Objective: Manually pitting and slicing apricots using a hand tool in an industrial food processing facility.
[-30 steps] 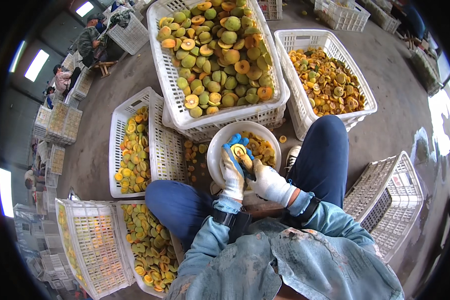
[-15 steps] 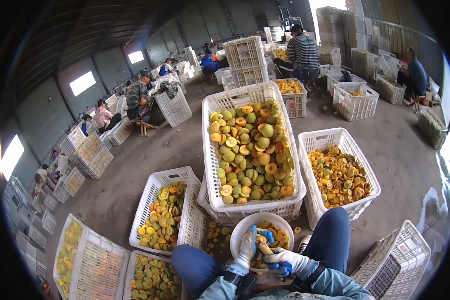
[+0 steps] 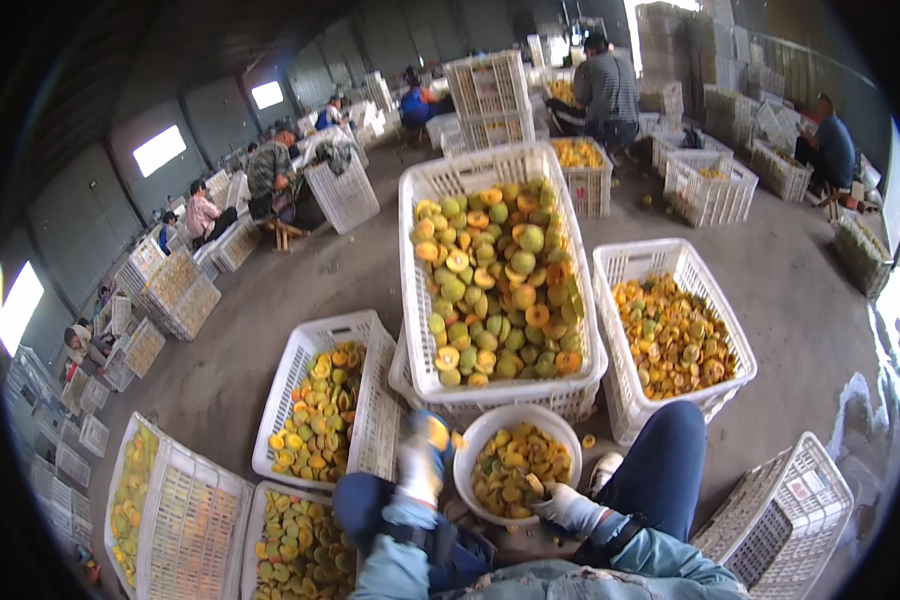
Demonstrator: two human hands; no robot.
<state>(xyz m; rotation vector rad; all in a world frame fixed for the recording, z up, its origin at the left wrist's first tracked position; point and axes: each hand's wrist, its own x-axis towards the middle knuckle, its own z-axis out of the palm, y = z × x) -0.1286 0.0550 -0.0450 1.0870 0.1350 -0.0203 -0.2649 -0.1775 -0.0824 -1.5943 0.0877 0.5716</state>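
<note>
My left hand [image 3: 420, 465], gloved in white and blue, is smeared by motion between the left crate and the bowl, with blurred yellow fruit [image 3: 438, 434] at its fingertips; its grip is unclear. My right hand [image 3: 568, 508], also gloved, is closed on a short wooden-handled tool [image 3: 537, 485] over the right side of a white bowl [image 3: 464, 453], which holds cut yellow fruit [image 3: 513, 460]. The bowl sits between my knees, with a left crate [image 3: 290, 365] of yellow-green fruit pieces beside it.
A heaped crate of halved fruit [image 3: 495, 280] stands ahead, another of yellow pieces [image 3: 678, 340] to its right. More crates lie lower left [image 3: 295, 540]; a mostly hidden one [image 3: 800, 460] is at lower right. Other people [image 3: 610, 90] sit working among stacked crates [image 3: 485, 90].
My head has tilted up, showing more of the hall. My hands, earlier together on fruit over the bowl, have separated: the left has swung leftward, the right remains at the bowl's right.
</note>
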